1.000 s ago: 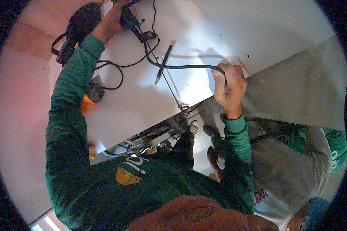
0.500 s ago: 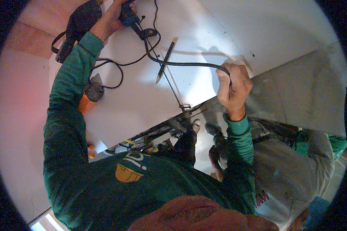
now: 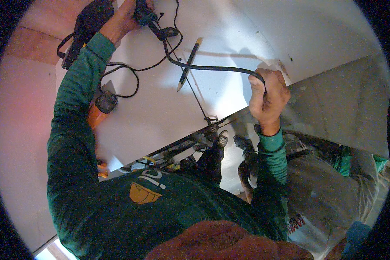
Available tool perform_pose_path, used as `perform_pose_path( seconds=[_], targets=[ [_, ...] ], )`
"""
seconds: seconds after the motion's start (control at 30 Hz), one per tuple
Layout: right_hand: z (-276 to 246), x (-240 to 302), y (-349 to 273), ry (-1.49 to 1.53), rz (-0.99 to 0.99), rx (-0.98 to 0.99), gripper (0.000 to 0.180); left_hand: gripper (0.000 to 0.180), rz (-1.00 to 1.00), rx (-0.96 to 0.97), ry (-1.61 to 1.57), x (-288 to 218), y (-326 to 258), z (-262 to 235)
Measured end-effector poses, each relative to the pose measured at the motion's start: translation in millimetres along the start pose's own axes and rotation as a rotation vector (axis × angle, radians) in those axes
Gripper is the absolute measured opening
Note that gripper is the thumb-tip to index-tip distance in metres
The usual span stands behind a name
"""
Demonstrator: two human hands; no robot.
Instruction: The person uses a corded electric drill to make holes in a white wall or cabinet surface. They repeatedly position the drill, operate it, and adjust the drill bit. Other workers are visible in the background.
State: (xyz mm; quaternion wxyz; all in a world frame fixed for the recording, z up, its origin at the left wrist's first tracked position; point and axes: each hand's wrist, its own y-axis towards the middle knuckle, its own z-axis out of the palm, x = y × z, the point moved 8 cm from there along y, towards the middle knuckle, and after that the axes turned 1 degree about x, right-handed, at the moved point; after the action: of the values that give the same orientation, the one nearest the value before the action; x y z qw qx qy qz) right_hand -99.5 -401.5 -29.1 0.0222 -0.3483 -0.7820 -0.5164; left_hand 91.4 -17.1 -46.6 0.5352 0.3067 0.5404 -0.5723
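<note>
At the top edge my left hand [image 3: 125, 21] is closed around a dark blue and black corded power tool [image 3: 144, 14], whose far end is cut off by the picture. A thick black power cord [image 3: 212, 68] runs from the tool's end across to the right. My right hand [image 3: 269, 96] grips this cord between thumb and curled fingers, out by the white board's edge. Beneath the cord, a black carpenter's pencil [image 3: 189, 65] with a yellow end lies on the white board [image 3: 160, 112]. A thinner black cable [image 3: 136, 82] loops over the board beside my left forearm.
A black bag-like thing with a strap [image 3: 93, 24] lies left of my left hand. An orange, dark-ended cylinder [image 3: 100, 110] sits by my left forearm. A co-worker in a grey top [image 3: 329, 190] is close on my right. Cluttered gear [image 3: 182, 151] lies below the board's edge.
My right hand has moved slightly to the right with the cord, which is drawn a little straighter. My left hand keeps its hold on the power tool.
</note>
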Motion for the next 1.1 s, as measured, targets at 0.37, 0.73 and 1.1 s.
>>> perform_pose_path(
  seconds=[0.37,0.73,1.1],
  targets=[
    [-0.9,1.4,2.2,0.018,-0.042,-0.014,0.014,0.033,-0.024,-0.049,0.010,-1.8,-10.0,4.8],
    [-1.4,2.5,2.5,0.035,-0.049,-0.021,0.015,0.032,0.001,0.013,0.034,-5.1,-15.0,12.3],
    [0.2,0.6,1.2,0.003,-0.001,-0.003,0.016,0.030,0.005,0.076,0.038,-2.8,-9.0,12.0]
  ],
)
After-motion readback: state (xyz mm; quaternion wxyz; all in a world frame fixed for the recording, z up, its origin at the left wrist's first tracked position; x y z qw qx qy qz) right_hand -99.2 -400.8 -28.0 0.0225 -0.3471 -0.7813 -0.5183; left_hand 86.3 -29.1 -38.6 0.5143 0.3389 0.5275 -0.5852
